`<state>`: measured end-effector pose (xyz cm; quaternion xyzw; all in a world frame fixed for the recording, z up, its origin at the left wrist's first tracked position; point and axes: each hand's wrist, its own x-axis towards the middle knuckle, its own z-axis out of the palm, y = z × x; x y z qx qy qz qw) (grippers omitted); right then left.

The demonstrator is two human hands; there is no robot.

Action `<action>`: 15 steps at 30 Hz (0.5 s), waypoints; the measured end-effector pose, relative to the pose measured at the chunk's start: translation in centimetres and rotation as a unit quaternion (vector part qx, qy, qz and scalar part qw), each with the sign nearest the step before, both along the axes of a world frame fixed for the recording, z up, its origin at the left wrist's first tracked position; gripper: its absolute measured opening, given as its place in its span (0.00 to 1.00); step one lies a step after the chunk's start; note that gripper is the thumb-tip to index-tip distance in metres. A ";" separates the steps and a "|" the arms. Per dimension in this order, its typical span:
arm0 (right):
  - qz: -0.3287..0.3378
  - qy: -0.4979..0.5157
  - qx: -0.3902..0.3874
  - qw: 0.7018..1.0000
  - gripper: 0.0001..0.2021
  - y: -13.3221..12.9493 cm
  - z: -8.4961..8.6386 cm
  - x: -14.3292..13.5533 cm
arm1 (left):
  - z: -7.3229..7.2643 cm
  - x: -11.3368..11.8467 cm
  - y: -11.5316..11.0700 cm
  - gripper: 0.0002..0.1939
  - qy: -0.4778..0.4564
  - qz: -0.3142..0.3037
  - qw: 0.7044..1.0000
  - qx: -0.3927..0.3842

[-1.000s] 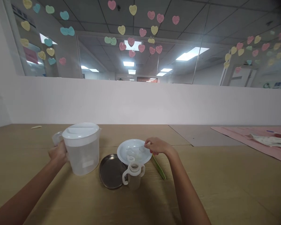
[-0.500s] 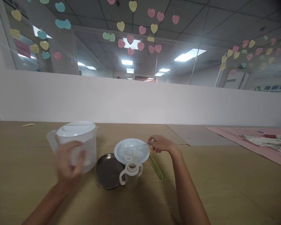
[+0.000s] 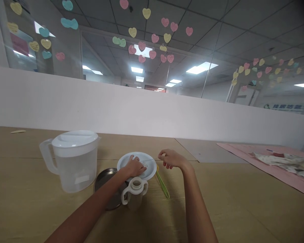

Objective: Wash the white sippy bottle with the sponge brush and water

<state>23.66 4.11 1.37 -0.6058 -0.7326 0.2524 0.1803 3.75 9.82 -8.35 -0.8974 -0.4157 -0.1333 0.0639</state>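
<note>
Brown tabletop (image 3: pixel 218 199) supports our white bowl (image 3: pixel 152 172), two-handled bottle (image 3: pixel 136 190) at its six o'clock. Our right hand (image 3: pixel 171 158) pinches a thin rod (image 3: pixel 151 159); our left hand's (image 3: pixel 135 166) grip, inside the bowl, is indeterminable. Forearm drift could topple the bottle.

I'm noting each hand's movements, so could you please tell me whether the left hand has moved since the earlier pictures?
Yes, the left hand has moved rightward, from beside the standing pitcher to the white bowl.
</note>
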 end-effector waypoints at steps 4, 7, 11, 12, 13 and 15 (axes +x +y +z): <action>0.001 0.002 -0.005 1.000 0.10 0.1 -0.1 0.1 | 0.8 -0.8 -1.3 0.19 -0.017 0.013 1.000 0.005; -0.005 -0.013 -0.014 1.000 0.09 0.2 -0.2 0.4 | 1.7 -2.1 -3.5 0.17 -0.083 0.048 0.995 -0.004; -0.033 -0.021 -0.031 0.999 0.11 0.7 -1.0 0.8 | 1.8 -3.9 -7.0 0.15 -0.216 0.058 0.974 -0.024; -0.036 -0.021 -0.041 0.998 0.11 0.8 -1.4 0.8 | 1.6 -4.2 -7.6 0.15 -0.245 0.057 0.967 -0.024; -0.037 -0.024 -0.055 0.997 0.12 0.7 -1.8 0.8 | 1.3 -4.5 -8.2 0.14 -0.274 0.057 0.960 -0.023; -0.044 -0.049 -0.083 0.994 0.11 0.5 -2.9 0.5 | 0.7 -4.7 -8.8 0.14 -0.332 0.062 0.941 -0.019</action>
